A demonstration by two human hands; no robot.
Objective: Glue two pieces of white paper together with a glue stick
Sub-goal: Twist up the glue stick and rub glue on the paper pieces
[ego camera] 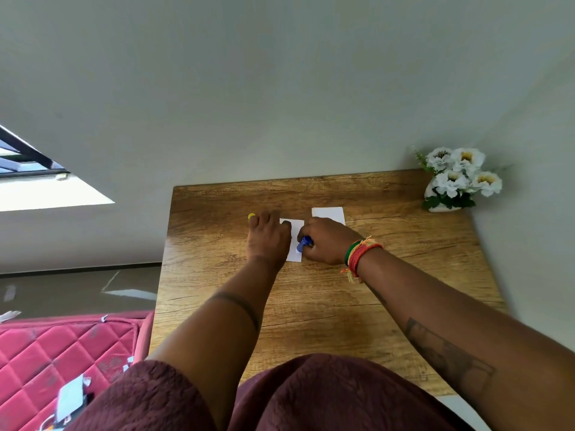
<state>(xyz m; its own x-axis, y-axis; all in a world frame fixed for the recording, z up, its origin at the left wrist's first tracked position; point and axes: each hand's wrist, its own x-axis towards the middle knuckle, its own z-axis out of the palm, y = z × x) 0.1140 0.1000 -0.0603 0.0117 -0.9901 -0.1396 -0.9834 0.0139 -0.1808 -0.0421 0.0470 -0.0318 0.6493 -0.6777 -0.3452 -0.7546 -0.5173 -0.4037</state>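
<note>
Two small white paper pieces lie on the wooden table. The nearer paper is pinned flat under my left hand, whose fingers are spread across its left side. My right hand is closed around a blue glue stick, tilted with its tip down on that paper's right part. The second paper lies just beyond my right hand, partly hidden by it. A small yellow cap sits by my left fingertips.
A white vase of white flowers stands at the table's far right corner against the wall. A red quilted cushion with paper scraps lies left of the table. The table's left edge runs close to my left forearm.
</note>
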